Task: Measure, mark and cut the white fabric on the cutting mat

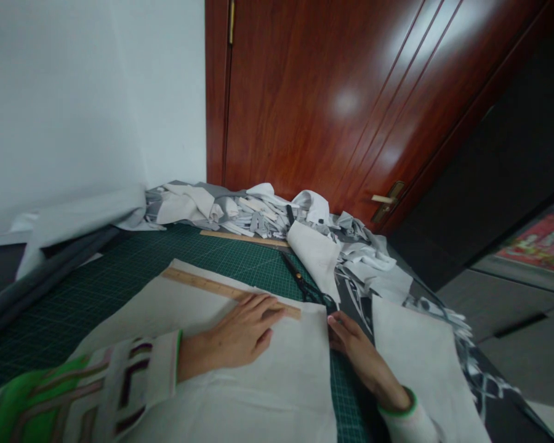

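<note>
A sheet of white fabric [281,375] lies spread in front of me, with a wooden ruler [198,282] slanting across it near its far edge. My left hand [240,332] rests on the fabric, fingers stretched over the ruler's right part and pressing it down. At the fabric's right edge, close to the far corner, my right hand [351,347] is closed, thumb and fingers pinching the edge; the fingertips are partly hidden. Just beyond that corner lie black scissors [300,277], their handles near my right fingertips and their blades pointing away.
Beneath everything is a green gridded cutting mat [148,258]. A second wooden strip [244,239] lies at its back, before a heap of fabric scraps [263,215]. Another white fabric piece [415,351] is at right, rolled material [50,277] at left. A brown door [305,98] stands behind.
</note>
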`<state>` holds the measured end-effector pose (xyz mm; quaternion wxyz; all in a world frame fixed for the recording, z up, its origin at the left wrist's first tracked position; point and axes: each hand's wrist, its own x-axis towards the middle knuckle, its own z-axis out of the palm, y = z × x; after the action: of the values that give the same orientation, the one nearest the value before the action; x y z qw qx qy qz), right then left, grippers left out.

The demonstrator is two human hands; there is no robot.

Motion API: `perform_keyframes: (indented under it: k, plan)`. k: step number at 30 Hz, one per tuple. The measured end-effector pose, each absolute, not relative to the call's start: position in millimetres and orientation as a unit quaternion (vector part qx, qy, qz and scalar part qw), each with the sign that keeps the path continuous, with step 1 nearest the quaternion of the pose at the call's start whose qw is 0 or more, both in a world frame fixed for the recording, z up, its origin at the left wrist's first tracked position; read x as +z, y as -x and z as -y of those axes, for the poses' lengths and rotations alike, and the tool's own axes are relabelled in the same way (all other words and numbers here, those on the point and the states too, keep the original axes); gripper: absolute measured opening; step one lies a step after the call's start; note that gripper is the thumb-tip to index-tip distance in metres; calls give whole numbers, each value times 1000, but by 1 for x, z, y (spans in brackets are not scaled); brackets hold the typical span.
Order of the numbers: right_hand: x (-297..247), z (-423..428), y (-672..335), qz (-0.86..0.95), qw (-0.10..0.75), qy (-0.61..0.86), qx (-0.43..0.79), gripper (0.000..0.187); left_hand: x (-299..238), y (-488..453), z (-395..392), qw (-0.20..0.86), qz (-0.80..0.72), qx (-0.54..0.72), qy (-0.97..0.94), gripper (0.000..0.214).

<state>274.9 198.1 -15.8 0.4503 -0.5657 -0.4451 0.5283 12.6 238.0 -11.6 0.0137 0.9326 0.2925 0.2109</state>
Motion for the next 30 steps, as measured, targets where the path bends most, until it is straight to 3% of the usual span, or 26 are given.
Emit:
perform_keyframes:
  k: [11, 24, 30]
  plan:
    - [-18, -196, -277, 481, 455, 552, 507, 46, -13, -1, -217, 71, -277, 187, -940, 45]
    - [-16, -198, -272, 683, 334, 526, 382, 31, -19, 17, -193, 0, -289, 186, -939, 53]
    - [-21, -201, -269, 702, 320, 541, 335, 34, -14, 17, -208, -36, -287, 187, -939, 44]
